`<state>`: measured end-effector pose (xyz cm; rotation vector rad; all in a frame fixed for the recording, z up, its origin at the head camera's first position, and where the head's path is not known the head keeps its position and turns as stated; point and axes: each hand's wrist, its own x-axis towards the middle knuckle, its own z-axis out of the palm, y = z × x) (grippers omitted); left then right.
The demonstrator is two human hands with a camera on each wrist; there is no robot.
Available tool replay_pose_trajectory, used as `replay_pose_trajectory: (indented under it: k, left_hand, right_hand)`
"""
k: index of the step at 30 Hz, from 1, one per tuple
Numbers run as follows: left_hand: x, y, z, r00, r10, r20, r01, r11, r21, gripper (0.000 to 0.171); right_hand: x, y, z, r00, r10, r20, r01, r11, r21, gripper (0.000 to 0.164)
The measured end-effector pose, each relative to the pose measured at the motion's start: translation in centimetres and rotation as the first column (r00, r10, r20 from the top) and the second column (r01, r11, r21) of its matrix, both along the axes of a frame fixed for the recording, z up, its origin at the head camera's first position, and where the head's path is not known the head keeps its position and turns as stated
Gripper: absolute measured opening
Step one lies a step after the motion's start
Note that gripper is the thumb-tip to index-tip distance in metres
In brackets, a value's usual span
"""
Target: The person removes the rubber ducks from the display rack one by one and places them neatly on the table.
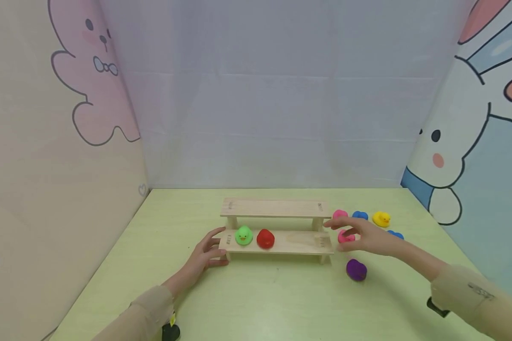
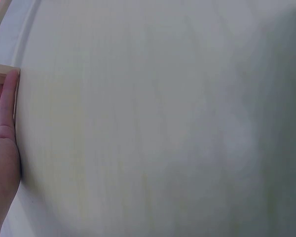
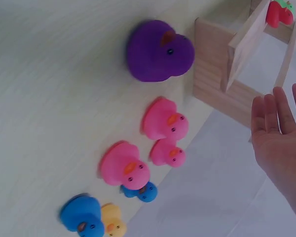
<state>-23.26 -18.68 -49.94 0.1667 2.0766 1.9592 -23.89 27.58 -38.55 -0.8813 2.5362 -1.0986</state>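
A two-step wooden shelf (image 1: 296, 240) stands on the table. On its lower step sit a green rubber duck (image 1: 243, 235) and, to the right, a red rubber duck (image 1: 265, 238). My left hand (image 1: 202, 253) holds the shelf's left end, fingers and thumb spread along that side; the left wrist view catches one finger against the wood (image 2: 5, 70). Off the shelf's right end hovers my right hand (image 1: 364, 237), fingers extended and nothing in them. Below this hand lies a purple rubber duck (image 1: 356, 270). A pink duck (image 1: 345, 236) is partly hidden behind its fingers.
Right of the shelf, more rubber ducks stand on the light green table (image 1: 256, 303): another pink duck (image 1: 340, 214), a blue duck (image 1: 360, 215), a yellow duck (image 1: 381, 219) and a second blue one behind the right wrist. A pale curtain (image 1: 273, 118) backs the table.
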Motion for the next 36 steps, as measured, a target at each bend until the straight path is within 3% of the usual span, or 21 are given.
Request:
replay_pose_trajectory:
  k: [6,12,23,36]
  left_hand:
    - [0.0,0.0,0.0,1.0,-0.003,-0.003,0.003,1.0,0.005,0.066]
    - [0.0,-0.1,-0.1,1.0,-0.006,-0.008,0.006,1.0,-0.002,0.065]
    - [0.0,-0.1,-0.1,1.0,-0.017,-0.015,0.017,1.0,0.001,0.067]
    - [-0.1,0.0,-0.1,1.0,0.01,0.012,-0.01,1.0,0.028,0.067]
  right_hand:
    - [-0.6,-3.9,0.5,1.0,0.017,-0.014,-0.017,1.0,-0.011,0.051]
    - [-0.8,-7.6,0.1,1.0,0.011,0.023,-0.01,0.997,-0.078,0.05]
    - [-1.6,-12.9,-2.8,1.0,0.005,0.003,-0.004,0.985,-0.173,0.049]
    - [-2.0,-15.3,-5.5,1.0,0.007,0.03,0.001,0.963,-0.269,0.049]
